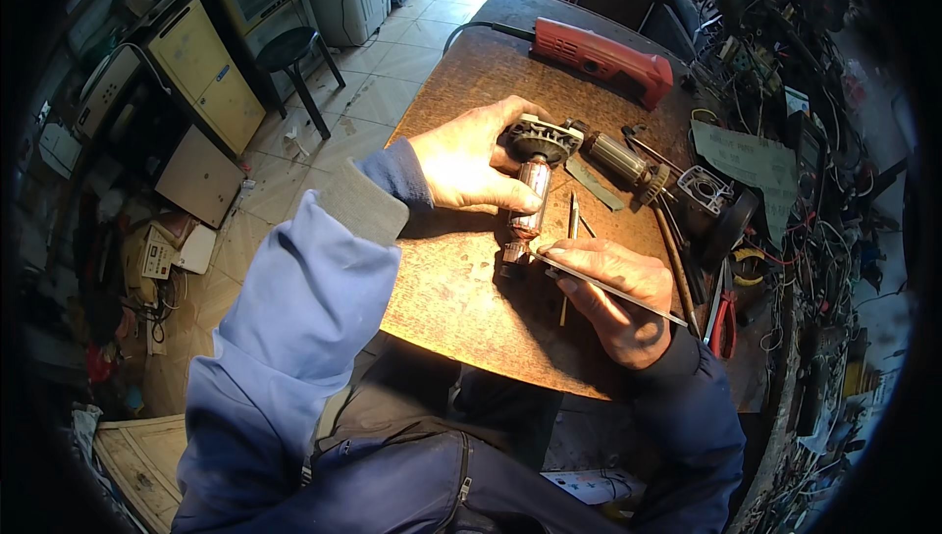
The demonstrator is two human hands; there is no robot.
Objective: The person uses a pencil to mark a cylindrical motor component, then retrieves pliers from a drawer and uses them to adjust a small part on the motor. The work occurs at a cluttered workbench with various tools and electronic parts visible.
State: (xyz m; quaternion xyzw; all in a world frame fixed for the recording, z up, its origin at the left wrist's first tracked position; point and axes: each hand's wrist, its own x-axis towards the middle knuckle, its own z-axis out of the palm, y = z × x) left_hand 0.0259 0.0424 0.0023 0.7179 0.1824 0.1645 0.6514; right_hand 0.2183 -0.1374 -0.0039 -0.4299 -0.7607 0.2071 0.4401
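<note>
Head view. Workbench (pixel 461 289): rounded top, brown, mottled and worn, matte. On it lies a motor armature (pixel 531 198): cylindrical copper-coloured core, dark toothed fan disc at its far end, a small bearing at the near end, shaft pointing toward the person.

Left hand (pixel 469 163): comes in from the left over the bench edge, palm down, fingers curled over the armature core just below the fan disc, clamped on it. Sleeve is blue with a grey cuff.

Right hand (pixel 616 291): rests on the bench to the right of the armature, fingers closed around a thin flat metal strip (pixel 613 291), grey and straight. The strip's near tip sits at the armature's lower end, touching or just beside it; I cannot tell which. Its other end sticks out past the wrist.

Hands are apart, each gripping its own item.

Beyond: a second armature (pixel 620 158) and a red power tool body (pixel 603 58) with a black cord. Red-handled pliers (pixel 724 320) lie at the right edge.
</note>
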